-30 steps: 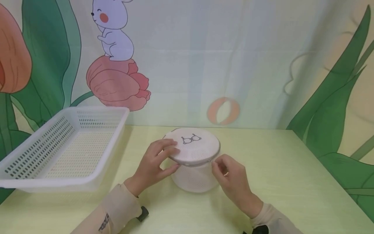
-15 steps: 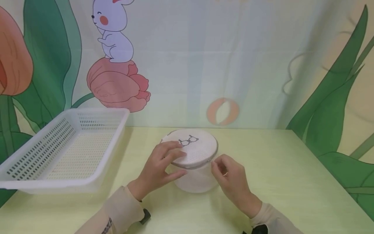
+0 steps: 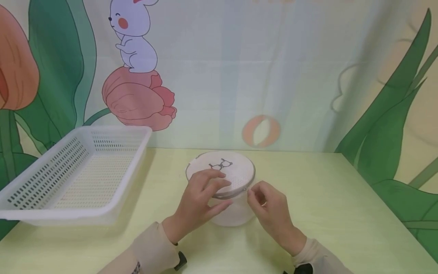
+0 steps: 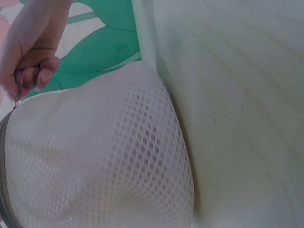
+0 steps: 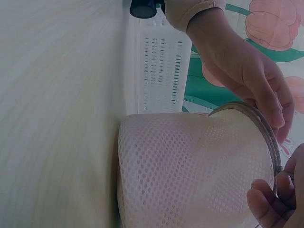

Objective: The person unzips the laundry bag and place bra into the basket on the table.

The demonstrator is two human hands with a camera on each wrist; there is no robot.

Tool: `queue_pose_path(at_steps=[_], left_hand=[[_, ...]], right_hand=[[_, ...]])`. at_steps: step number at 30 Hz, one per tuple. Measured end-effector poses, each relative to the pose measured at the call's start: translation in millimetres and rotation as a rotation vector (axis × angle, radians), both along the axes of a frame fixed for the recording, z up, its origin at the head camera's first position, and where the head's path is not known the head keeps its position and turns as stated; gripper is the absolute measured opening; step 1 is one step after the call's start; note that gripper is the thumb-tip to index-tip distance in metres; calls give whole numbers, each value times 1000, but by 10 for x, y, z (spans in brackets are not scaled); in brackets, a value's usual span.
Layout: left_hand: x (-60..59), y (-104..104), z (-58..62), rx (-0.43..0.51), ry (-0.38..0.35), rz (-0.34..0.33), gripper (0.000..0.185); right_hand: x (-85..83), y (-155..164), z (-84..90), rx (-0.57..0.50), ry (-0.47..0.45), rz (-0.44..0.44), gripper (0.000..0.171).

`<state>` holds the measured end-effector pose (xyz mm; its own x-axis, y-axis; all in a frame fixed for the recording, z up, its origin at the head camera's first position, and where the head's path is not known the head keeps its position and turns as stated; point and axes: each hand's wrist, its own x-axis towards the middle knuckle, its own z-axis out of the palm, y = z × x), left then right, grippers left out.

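A round white mesh bag [image 3: 236,173] with a grey zipper round its lid and a small glasses drawing on top stands mid-table. My left hand [image 3: 205,194] grips the lid's front rim, fingers on top and thumb beneath. My right hand [image 3: 265,201] pinches the zipper pull [image 3: 247,189] at the lid's right front. The left wrist view shows the bag's mesh wall [image 4: 104,156] and the right hand [image 4: 28,47] holding the pull [image 4: 16,101]. In the right wrist view the left hand [image 5: 242,71] curls over the zipper rim of the bag [image 5: 190,171].
A white perforated plastic basket [image 3: 78,171] stands at the table's left, also seen behind the bag in the right wrist view [image 5: 159,71]. The pale green table [image 3: 342,213] ends at a cartoon curtain backdrop. Bare tabletop lies to the right.
My left hand has slid rightward along the lid's front rim, toward my right hand. The right hand has stayed on the zipper pull.
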<state>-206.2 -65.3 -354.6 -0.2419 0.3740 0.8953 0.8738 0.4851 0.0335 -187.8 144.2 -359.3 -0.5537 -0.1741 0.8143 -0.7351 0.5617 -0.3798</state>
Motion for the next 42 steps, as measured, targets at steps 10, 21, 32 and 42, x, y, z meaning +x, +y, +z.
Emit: queue_pose_path(at_steps=[10,21,32,42], left_hand=[[29,165,-40,42,32,45,34],[21,227,-59,44,19,130,32],[-24,205,-81,18,93,138,37],[-53,183,-96,-6,107,147,29]], right_hand=[[3,-6,10,8,0,-3,11],[42,-26,20,1,-28,-6,11],[27,-37,-3,-9,-29,31,13],[37,-45,-6,-26,-72,67,15]])
